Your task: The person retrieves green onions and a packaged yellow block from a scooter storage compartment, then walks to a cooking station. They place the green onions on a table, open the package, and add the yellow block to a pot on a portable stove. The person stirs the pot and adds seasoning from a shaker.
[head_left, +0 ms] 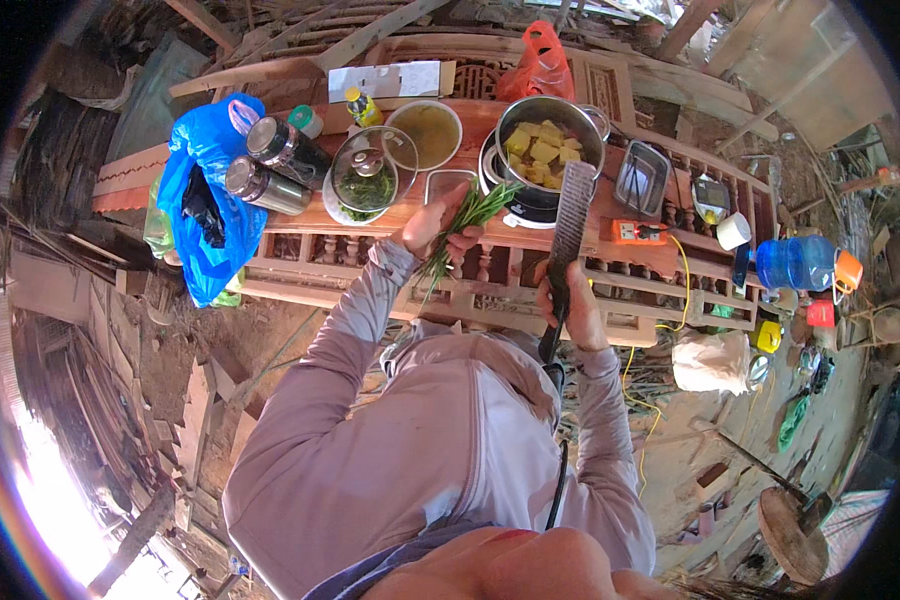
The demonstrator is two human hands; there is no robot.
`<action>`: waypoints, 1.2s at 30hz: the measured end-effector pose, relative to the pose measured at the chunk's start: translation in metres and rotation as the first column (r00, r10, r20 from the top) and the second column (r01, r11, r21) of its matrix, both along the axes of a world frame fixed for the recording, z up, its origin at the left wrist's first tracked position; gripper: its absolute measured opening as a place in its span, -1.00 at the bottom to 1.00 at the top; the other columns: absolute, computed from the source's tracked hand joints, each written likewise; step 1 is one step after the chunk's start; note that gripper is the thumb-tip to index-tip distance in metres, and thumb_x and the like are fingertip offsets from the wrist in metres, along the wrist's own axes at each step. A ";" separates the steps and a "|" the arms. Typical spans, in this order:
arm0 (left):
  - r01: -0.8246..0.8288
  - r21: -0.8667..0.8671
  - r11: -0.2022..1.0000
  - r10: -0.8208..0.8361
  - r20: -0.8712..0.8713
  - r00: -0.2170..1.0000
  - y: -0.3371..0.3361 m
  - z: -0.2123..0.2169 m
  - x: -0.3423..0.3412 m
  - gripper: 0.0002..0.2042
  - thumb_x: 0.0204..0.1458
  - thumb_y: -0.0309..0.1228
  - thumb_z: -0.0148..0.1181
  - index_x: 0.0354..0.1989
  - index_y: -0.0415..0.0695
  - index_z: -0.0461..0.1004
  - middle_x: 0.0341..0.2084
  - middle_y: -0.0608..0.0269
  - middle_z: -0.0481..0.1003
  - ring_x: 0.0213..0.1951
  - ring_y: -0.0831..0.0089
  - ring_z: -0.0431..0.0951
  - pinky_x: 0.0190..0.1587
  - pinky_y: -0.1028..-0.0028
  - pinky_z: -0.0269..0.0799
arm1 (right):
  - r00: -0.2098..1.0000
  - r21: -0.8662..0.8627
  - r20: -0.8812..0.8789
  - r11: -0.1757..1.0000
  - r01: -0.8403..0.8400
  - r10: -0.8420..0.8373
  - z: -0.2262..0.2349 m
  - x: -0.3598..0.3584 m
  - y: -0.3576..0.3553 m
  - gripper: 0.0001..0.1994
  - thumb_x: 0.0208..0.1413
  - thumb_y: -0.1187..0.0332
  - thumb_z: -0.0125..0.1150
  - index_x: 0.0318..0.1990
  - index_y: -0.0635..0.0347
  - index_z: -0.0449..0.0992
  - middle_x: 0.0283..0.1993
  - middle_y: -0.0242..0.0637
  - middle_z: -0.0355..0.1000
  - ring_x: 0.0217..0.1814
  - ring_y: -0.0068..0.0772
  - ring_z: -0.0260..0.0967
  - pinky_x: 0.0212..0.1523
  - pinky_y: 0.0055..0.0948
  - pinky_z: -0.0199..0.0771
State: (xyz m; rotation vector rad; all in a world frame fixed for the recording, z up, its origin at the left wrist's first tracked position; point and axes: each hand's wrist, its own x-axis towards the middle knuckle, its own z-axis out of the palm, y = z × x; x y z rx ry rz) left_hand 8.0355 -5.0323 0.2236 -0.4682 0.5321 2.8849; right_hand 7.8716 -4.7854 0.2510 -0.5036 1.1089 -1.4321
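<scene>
My left hand (432, 222) is closed around a bunch of thin green herbs (478, 208), their tips pointing toward the cooking pot. In my right hand (578, 308) is a knife (571, 218) with a broad, textured grey blade and a black handle. The blade points away from me, its tip at the near right rim of the metal pot (553, 108). Yellow chunks of food (542, 150) lie inside that pot, which sits on a black and white electric cooker (532, 203). Left of my left hand, a glass lid (382, 160) rests over a plate of leafy greens (365, 190).
A bowl of broth (432, 128), steel flasks (268, 186) and a blue plastic bag (192, 255) occupy the left side. Rightward are a metal container (642, 178), an orange power socket (638, 232) with a yellow cord (685, 285), and a blue water jug (795, 263).
</scene>
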 end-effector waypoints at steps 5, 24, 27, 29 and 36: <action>-0.011 -0.505 0.863 -0.058 -0.121 0.991 0.011 0.034 -0.027 -0.51 0.29 0.01 -0.17 0.14 -0.14 0.31 -0.57 0.50 0.17 -0.62 0.70 0.17 -0.61 0.67 0.11 | 0.997 -0.062 0.043 0.996 -0.060 0.062 0.013 -0.020 -0.014 -0.41 0.29 -0.21 -0.28 0.05 0.19 0.27 -0.32 -0.43 0.23 -0.57 -0.64 0.11 -0.73 -0.62 0.06; 0.070 -0.915 0.397 -0.056 0.052 0.997 0.011 0.082 -0.057 -0.61 0.30 -0.28 -0.06 0.26 -0.11 0.26 -0.15 0.45 0.45 -0.23 0.69 0.38 -0.24 0.61 0.33 | 0.989 -0.154 -0.135 0.985 -0.075 0.054 0.022 -0.043 -0.064 -0.34 0.23 0.27 0.18 0.41 0.06 0.01 -0.45 -0.49 0.23 -0.63 -0.74 0.09 -0.73 -0.69 0.02; 0.160 -0.942 0.294 -0.100 0.136 0.986 0.004 0.089 -0.067 -0.61 0.28 -0.39 -0.07 0.28 -0.11 0.24 -0.16 0.37 0.48 -0.16 0.67 0.40 -0.17 0.61 0.37 | 0.996 -0.167 -0.082 0.984 -0.055 0.042 0.017 -0.047 -0.068 -0.44 0.26 0.26 0.12 0.36 0.05 0.10 -0.46 -0.47 0.22 -0.65 -0.72 0.10 -0.75 -0.68 0.01; 0.254 -0.940 0.227 -0.153 0.223 0.963 -0.004 0.096 -0.074 -0.59 0.26 -0.43 -0.07 0.29 -0.11 0.22 -0.18 0.34 0.48 -0.15 0.66 0.40 -0.15 0.61 0.38 | 0.997 -0.149 -0.025 0.986 -0.075 0.072 0.016 -0.054 -0.070 -0.47 0.27 0.25 0.11 0.34 0.05 0.13 -0.50 -0.48 0.23 -0.67 -0.72 0.09 -0.76 -0.68 0.01; 0.273 -0.837 -0.474 -0.034 0.327 0.944 -0.022 0.079 -0.112 -0.65 0.15 -0.39 -0.09 0.12 -0.14 0.31 -0.22 -0.05 0.56 -0.15 0.05 0.57 -0.20 0.17 0.47 | 0.985 -0.019 -0.041 0.985 0.169 -0.169 0.010 -0.055 -0.108 -0.60 0.19 0.13 0.21 0.10 0.10 0.39 -0.52 -0.50 0.24 -0.74 -0.69 0.10 -0.82 -0.65 -0.06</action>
